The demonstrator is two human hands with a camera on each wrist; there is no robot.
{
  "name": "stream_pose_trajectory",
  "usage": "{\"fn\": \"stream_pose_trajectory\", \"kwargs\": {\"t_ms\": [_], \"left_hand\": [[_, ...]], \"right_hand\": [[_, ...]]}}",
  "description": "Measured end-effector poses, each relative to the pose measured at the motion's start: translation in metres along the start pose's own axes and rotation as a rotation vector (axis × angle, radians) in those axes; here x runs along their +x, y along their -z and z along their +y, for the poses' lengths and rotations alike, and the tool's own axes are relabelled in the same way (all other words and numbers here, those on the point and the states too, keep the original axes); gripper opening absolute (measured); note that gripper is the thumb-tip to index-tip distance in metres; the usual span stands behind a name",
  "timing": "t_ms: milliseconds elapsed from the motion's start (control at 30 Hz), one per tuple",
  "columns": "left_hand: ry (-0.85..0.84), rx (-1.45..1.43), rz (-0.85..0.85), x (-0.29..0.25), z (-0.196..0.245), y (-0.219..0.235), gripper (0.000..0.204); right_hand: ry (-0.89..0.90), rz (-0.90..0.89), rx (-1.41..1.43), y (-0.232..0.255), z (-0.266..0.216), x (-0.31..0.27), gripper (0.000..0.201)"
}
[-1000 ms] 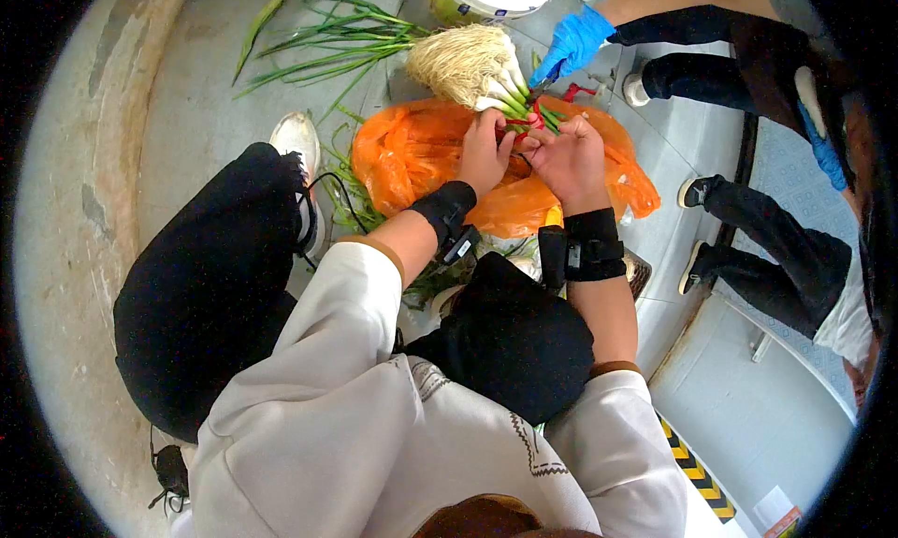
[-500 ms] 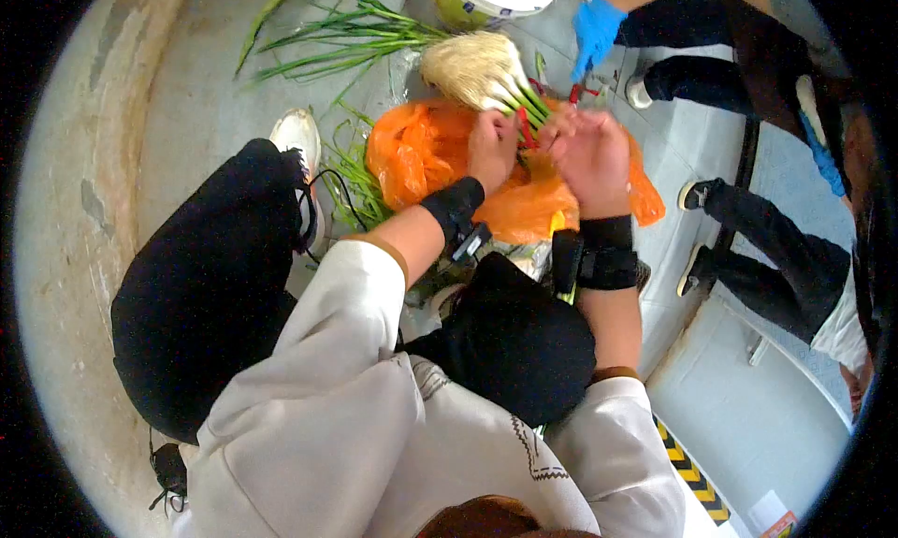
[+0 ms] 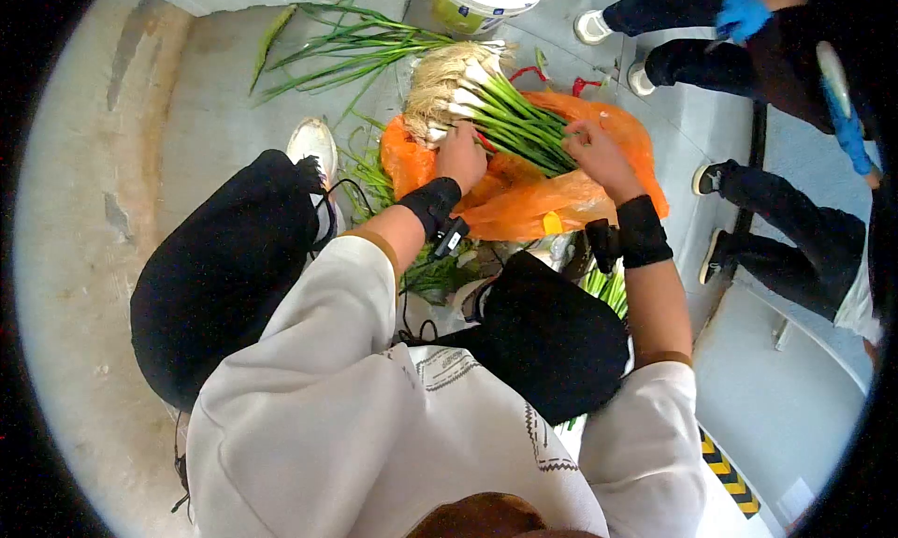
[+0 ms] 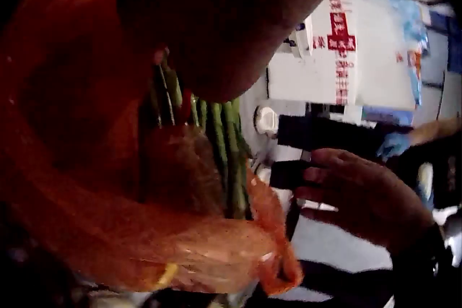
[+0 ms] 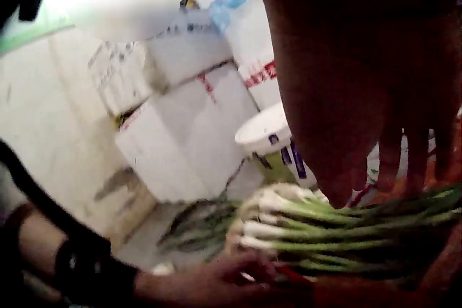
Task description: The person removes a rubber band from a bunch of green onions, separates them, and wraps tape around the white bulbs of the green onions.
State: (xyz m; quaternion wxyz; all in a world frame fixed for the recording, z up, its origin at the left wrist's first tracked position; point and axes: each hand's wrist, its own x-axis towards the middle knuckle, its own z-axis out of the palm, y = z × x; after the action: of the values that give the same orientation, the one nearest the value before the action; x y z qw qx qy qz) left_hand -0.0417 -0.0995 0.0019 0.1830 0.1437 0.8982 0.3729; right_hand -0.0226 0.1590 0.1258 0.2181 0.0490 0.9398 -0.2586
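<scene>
A thick bunch of spring onions [image 3: 510, 117] lies across an orange plastic bag [image 3: 524, 201], with its white bulbs and stringy roots to the left. My left hand [image 3: 461, 156] grips the near edge of the bunch just below the bulbs. Beside its fingers shows a bit of red tie [image 3: 485, 142]. My right hand [image 3: 601, 156] is over the green stalks at the right and holds nothing. In the left wrist view, the fingers of that right hand [image 4: 364, 196] are loosely extended and spread. Part of the left fingers is hidden in the head view.
Loose green stalks [image 3: 360, 47] lie on the floor at the back left, near a white bucket [image 3: 491, 5]. Two red ties [image 3: 586, 86] rest beyond the bag. Another person's blue-gloved hand [image 3: 742, 16] and legs are at the right.
The bunch has come down onto the bag and spread out, stalks to the right. My right hand has moved right, away from the red tie. The other person's gloved hand has drawn back.
</scene>
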Motion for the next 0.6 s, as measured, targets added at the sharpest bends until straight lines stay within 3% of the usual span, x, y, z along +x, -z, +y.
{"fn": "stream_pose_trajectory", "kwargs": {"t_ms": [33, 67, 133, 200, 233, 300, 333, 400, 433, 500, 533, 567, 600], "left_hand": [[-0.128, 0.180, -0.086, -0.006, -0.008, 0.000, 0.028], [-0.129, 0.200, -0.090, -0.012, -0.017, -0.001, 0.028], [-0.322, 0.448, -0.478, -0.025, -0.034, -0.003, 0.026], [-0.461, 0.548, -0.688, -0.039, -0.048, -0.002, 0.025], [-0.450, 0.579, -0.683, -0.044, -0.064, -0.007, 0.025], [-0.718, 0.355, -0.644, -0.047, -0.089, -0.010, 0.023], [-0.710, 0.382, -0.642, -0.038, -0.092, -0.004, 0.023], [-0.424, 0.059, -0.766, -0.012, -0.060, 0.036, 0.031], [-0.431, 0.018, -0.700, 0.005, -0.046, 0.061, 0.028], [-0.258, 0.017, -0.647, 0.044, -0.020, 0.111, 0.024], [-0.076, -0.095, -0.643, 0.058, 0.002, 0.138, 0.024], [-0.205, 0.017, -0.536, 0.078, 0.004, 0.157, 0.023], [-0.097, 0.088, -0.516, 0.098, 0.009, 0.174, 0.024]], "right_hand": [[0.016, -0.046, -0.222, -0.010, 0.012, 0.005, 0.056], [0.019, -0.039, -0.203, -0.015, 0.013, 0.007, 0.056], [0.013, 0.012, -0.296, -0.026, 0.007, 0.017, 0.055], [0.065, 0.056, -0.268, -0.040, 0.001, 0.037, 0.055], [0.178, 0.131, -0.243, -0.051, 0.001, 0.047, 0.053], [0.300, 0.214, -0.143, -0.066, -0.009, 0.063, 0.043], [0.316, 0.228, -0.127, -0.073, -0.012, 0.069, 0.043], [0.363, 0.306, -0.215, -0.090, -0.012, 0.078, 0.037], [0.325, 0.366, -0.221, -0.095, -0.016, 0.079, 0.033], [0.298, 0.407, -0.227, -0.099, -0.018, 0.082, 0.032], [0.271, 0.428, -0.253, -0.100, -0.018, 0.083, 0.031], [0.280, 0.461, -0.255, -0.101, -0.018, 0.085, 0.029], [0.277, 0.479, -0.242, -0.102, -0.016, 0.087, 0.029]]}}
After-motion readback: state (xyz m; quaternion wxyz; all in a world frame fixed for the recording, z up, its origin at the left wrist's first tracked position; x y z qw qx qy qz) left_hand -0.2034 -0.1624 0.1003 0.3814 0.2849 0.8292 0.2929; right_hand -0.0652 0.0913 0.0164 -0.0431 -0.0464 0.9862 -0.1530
